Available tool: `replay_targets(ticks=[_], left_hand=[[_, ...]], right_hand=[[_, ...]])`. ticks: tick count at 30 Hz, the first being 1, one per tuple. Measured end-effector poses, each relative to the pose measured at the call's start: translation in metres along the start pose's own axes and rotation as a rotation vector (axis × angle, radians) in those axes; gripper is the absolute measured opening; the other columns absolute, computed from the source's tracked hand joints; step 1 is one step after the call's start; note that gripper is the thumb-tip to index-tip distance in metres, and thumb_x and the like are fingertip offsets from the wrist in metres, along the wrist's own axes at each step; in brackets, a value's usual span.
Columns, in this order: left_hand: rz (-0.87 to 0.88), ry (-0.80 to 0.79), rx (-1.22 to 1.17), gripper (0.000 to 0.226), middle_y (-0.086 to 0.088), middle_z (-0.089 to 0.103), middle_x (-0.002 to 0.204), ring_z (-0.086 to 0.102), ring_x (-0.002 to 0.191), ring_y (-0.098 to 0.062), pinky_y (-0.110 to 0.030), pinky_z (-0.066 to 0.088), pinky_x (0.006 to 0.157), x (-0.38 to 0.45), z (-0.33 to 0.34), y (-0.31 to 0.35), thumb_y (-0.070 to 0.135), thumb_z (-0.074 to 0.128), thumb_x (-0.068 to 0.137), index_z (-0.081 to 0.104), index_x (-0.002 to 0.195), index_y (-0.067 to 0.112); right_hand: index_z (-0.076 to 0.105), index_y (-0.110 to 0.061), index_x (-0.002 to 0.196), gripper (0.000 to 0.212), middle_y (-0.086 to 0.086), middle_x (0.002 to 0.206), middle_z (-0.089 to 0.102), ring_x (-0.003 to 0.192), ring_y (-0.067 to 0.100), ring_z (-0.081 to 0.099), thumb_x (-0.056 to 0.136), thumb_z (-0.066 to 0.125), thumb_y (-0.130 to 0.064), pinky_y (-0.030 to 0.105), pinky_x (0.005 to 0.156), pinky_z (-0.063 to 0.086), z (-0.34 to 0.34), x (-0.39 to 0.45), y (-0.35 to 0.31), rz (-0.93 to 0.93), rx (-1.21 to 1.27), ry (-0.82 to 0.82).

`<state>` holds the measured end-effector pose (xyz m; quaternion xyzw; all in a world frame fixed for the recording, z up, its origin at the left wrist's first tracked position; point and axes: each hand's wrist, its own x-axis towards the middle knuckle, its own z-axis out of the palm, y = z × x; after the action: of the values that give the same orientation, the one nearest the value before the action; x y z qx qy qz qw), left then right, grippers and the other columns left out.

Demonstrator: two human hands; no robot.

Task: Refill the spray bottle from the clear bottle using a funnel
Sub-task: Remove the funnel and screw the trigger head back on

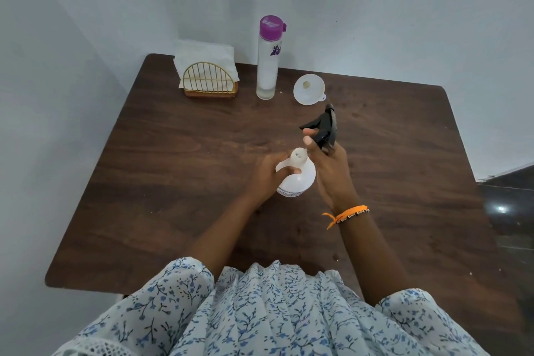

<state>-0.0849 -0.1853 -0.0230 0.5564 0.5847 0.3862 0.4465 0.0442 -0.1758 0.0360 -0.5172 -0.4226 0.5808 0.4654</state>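
Observation:
A white spray bottle (pixel 297 179) stands upright mid-table with its neck open and no head on it. My left hand (pixel 267 175) grips its left side. My right hand (pixel 328 167) holds the black trigger spray head (pixel 323 128) just above and right of the bottle's open neck, apart from it. At the back of the table stands a tall clear bottle (pixel 267 66) with a purple cap, closed, liquid low inside. A white funnel (pixel 309 89) lies to its right on the table, mouth tipped toward me.
A gold wire napkin holder (pixel 208 82) with white napkins sits at the back left of the dark wooden table (pixel 173 182). Pale walls stand close behind and to the left. A dark floor shows past the table's right edge.

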Motion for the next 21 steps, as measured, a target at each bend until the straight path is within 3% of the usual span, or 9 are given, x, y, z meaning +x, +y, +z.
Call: replay_targets(ticks=[4,7,9,12,17,21], left_hand=[[0.002,0.003,0.009,0.017,0.001,0.066,0.091,0.058,0.084,-0.009,-0.007,0.041,0.069,0.000,0.000,0.002,0.018,0.070,0.079,0.069,0.094,0.009],[-0.034,0.001,-0.019,0.004,0.004,0.060,0.076,0.054,0.068,0.000,-0.004,0.038,0.057,-0.001,0.000,0.005,0.009,0.068,0.080,0.066,0.083,0.008],[-0.038,0.003,-0.035,0.004,0.006,0.058,0.071,0.053,0.063,0.004,-0.006,0.036,0.054,-0.001,0.000,0.005,0.008,0.069,0.080,0.066,0.082,0.007],[-0.011,0.011,0.011,0.018,0.004,0.061,0.085,0.055,0.079,-0.005,-0.006,0.039,0.061,-0.001,0.000,0.004,0.017,0.070,0.078,0.068,0.095,0.010],[0.015,-0.004,0.004,0.025,0.009,0.060,0.094,0.053,0.081,0.004,-0.001,0.039,0.067,-0.001,-0.002,0.009,0.010,0.069,0.080,0.067,0.105,0.009],[-0.020,-0.014,-0.022,0.023,0.004,0.063,0.091,0.056,0.086,-0.009,-0.005,0.039,0.064,-0.001,-0.003,0.007,0.017,0.070,0.077,0.068,0.099,0.010]], right_hand=[[0.057,0.004,0.103,0.022,0.011,0.089,0.063,0.076,0.011,0.063,0.084,0.066,-0.007,0.023,0.069,0.053,-0.006,0.004,-0.003,-0.052,-0.114,0.023],[0.060,0.002,0.101,0.019,0.016,0.096,0.067,0.086,0.018,0.065,0.084,0.065,-0.006,0.031,0.078,0.053,-0.014,0.010,-0.005,-0.115,-0.310,-0.076],[0.064,-0.012,0.102,0.025,0.011,0.101,0.068,0.102,0.030,0.061,0.081,0.066,-0.025,0.042,0.088,0.050,-0.020,0.013,-0.002,-0.134,-0.476,-0.152],[0.063,-0.028,0.110,0.034,0.001,0.108,0.066,0.115,0.030,0.049,0.080,0.062,-0.043,0.051,0.095,0.044,-0.025,0.013,0.008,-0.159,-0.635,-0.265],[0.061,-0.013,0.117,0.031,-0.019,0.089,0.049,0.102,0.024,0.039,0.088,0.063,-0.022,0.037,0.091,0.038,-0.031,0.014,0.006,-0.234,-0.742,-0.270],[0.064,-0.019,0.107,0.021,-0.019,0.094,0.055,0.099,0.022,0.039,0.086,0.065,-0.024,0.031,0.083,0.033,-0.033,0.021,0.003,-0.249,-0.751,-0.351]])
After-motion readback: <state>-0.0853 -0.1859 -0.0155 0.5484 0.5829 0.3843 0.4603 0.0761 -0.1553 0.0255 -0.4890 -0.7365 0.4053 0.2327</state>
